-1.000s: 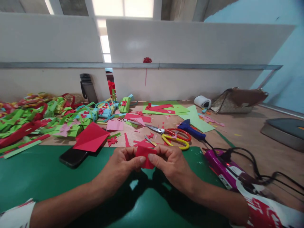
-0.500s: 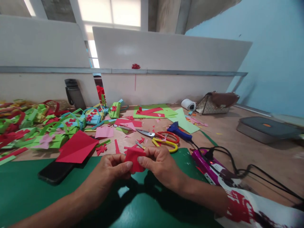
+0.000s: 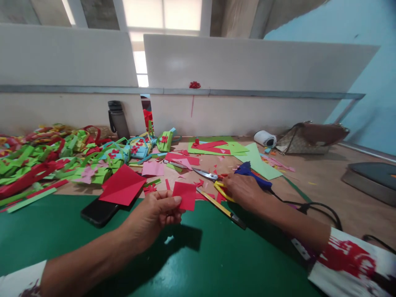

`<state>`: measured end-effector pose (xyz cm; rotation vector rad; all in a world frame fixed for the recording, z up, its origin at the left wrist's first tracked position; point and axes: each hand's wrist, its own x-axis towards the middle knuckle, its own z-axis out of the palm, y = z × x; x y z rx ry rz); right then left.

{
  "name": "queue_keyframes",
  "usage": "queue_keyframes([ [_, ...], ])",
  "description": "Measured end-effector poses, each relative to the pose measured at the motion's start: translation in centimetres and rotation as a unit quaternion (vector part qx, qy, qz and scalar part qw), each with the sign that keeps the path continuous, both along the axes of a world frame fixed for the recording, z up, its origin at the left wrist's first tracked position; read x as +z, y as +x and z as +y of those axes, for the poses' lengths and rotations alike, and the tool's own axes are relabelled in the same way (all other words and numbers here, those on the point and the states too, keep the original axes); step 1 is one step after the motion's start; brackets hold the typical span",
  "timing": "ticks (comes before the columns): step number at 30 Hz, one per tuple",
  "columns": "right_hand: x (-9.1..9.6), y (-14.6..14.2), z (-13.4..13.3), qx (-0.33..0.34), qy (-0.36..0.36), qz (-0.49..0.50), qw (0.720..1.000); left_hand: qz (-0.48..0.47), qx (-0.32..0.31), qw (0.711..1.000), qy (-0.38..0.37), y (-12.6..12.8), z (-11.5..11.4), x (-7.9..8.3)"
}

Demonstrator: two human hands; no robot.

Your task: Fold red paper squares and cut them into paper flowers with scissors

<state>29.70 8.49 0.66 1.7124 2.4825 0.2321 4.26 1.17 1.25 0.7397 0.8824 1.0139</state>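
Observation:
My left hand (image 3: 156, 214) pinches a small folded red paper square (image 3: 185, 195) and holds it above the green cutting mat (image 3: 198, 264). My right hand (image 3: 244, 190) has reached out to the scissors (image 3: 213, 179) with red and yellow handles and rests on their handles; the blades point left. A yellow-and-black utility knife (image 3: 221, 208) lies on the mat just in front of that hand. The blue glue gun (image 3: 250, 172) lies right behind my right hand.
A black phone (image 3: 99, 212) lies under a larger red paper sheet (image 3: 123, 185) at the left. Green, red and blue paper strips and baskets (image 3: 62, 156) pile up at far left. Green sheets (image 3: 241, 150), a tape roll (image 3: 264, 138), a bag (image 3: 309, 138), black cables (image 3: 318, 206).
My right hand let go of the red paper and moved right to the scissors. The left hand alone holds the paper now. The view shifted slightly.

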Motion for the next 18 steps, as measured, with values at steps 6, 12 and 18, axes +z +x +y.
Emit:
queue_keyframes([
  [6, 0.5, -0.3, 0.2, -0.030, -0.020, 0.061, 0.997, 0.033, -0.020, 0.999, 0.025, -0.4, 0.2, -1.1],
  [12, 4.0, -0.7, -1.0, -0.033, 0.030, 0.158, 0.986, 0.032, -0.023, 0.999, 0.017, -0.5, 0.2, -1.3],
  [18, 2.0, 0.4, -0.9, -0.064, -0.041, 0.128, 0.989, 0.008, -0.018, 1.000, 0.018, -0.5, 0.1, -0.9],
])
